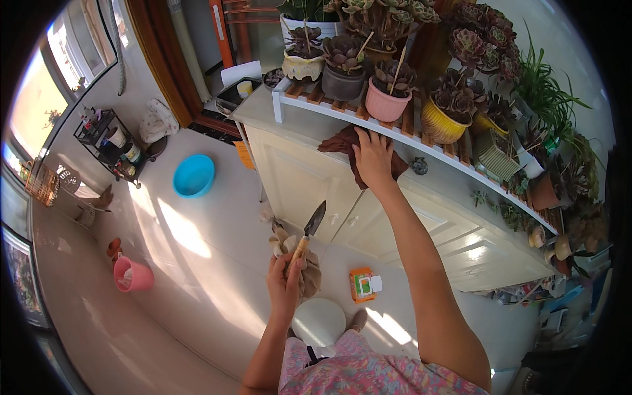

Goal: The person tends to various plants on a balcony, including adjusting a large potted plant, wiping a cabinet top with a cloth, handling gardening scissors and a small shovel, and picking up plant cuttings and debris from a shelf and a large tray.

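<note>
My left hand (284, 281) grips a garden trowel by its wooden handle (297, 252), with the dark metal blade (316, 218) pointing up and away. A beige cloth (310, 274) hangs at the same hand, partly behind the handle; whether the fingers hold it too I cannot tell. Stretched forward, my right hand (374, 157) lies on a dark brown cloth (340, 139) at the front edge of the cream cabinet top (306, 132). Part of that cloth drapes over the cabinet's front. A small succulent rosette (419, 166) sits just right of it.
A white-framed slatted rack (340, 109) on the cabinet holds several potted succulents, including a pink pot (387, 102) and a yellow pot (443, 121). On the floor are a blue basin (194, 176), a pink bucket (134, 274), an orange wipes pack (363, 285) and a round white stool (319, 322).
</note>
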The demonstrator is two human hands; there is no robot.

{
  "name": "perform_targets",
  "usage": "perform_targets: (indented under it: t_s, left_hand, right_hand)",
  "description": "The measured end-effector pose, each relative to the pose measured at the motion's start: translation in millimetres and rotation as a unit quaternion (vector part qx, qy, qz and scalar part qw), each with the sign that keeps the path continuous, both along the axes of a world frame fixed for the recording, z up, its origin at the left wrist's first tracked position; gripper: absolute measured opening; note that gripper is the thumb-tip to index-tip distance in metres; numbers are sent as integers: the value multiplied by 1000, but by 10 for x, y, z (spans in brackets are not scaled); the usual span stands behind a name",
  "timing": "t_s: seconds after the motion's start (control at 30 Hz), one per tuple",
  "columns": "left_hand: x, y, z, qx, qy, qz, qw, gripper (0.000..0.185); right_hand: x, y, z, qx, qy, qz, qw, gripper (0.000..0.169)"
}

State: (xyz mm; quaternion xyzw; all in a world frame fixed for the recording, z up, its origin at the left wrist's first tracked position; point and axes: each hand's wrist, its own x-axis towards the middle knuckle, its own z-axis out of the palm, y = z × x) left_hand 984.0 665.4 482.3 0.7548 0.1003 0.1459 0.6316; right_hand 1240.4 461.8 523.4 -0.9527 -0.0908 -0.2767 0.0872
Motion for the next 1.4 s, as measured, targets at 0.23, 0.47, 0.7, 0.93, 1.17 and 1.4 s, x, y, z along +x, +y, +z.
perform_targets:
  t_s: [0.23, 0.47, 0.7, 0.93, 1.17, 1.4]
  left_hand:
    - [6, 69, -23, 17, -17, 9, 1000, 18]
    - [66, 65, -67, 15, -8, 4, 1000, 18]
    - [102, 102, 22, 26, -29, 9, 999, 18]
    - [93, 140, -34, 2, -11, 15, 1000, 18]
    - [44, 284, 31, 25, -12, 28, 999, 18]
    - [-11, 206, 15, -12, 7, 27, 1000, 18]
  right_hand:
    - [261, 97, -1, 44, 72, -189, 978, 51]
    - [285, 239, 93, 64, 159, 9, 985, 48]
    - [-34, 273, 173, 205, 52, 117, 970, 45]
    - [260, 760, -38, 50, 11, 11, 999, 43]
    - [54, 1194, -26, 22, -31, 253, 967, 36]
    - [415, 1271, -315, -142, -117, 64, 981, 52]
